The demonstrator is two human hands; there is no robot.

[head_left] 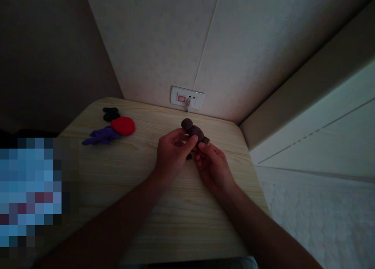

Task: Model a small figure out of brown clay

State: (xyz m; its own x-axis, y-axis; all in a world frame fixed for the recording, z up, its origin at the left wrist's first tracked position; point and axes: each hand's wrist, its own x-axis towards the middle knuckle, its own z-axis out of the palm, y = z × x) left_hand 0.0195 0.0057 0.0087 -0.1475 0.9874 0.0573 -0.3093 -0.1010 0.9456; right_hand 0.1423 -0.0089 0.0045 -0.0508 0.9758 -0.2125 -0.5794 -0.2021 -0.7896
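Both bare hands are closed on a lumpy dark brown figure of what looks like modelling clay point(197, 133), held up over the middle of the table, towards its wall side. The left hand point(171, 149) grips the thick body between thumb and fingers; the right hand point(213, 161) pinches the end beside a small nub point(206, 140). It should be light and soft, likely to dent under a firm thumb, and the joint below the round ball at its top point(186, 124) looks the weakest spot. The thick body is the safest place to take hold, with a broad, gentle pinch. A small dark bit point(189, 156) shows just beside the left fingers; whether it is joined to the figure, I cannot tell. The pale wood-grain table point(181, 222) looks flat and smooth. Farther off to the left are a knobbly purple piece point(102, 136), a flattened red oval point(123, 126) touching it, and black lumps point(111, 114) next to the red. To the right are a white quilted surface point(307, 218) and a pale panel point(336, 132); behind the table, a socket plate point(187, 97) sits on the light wall point(146, 46), all in dim light.
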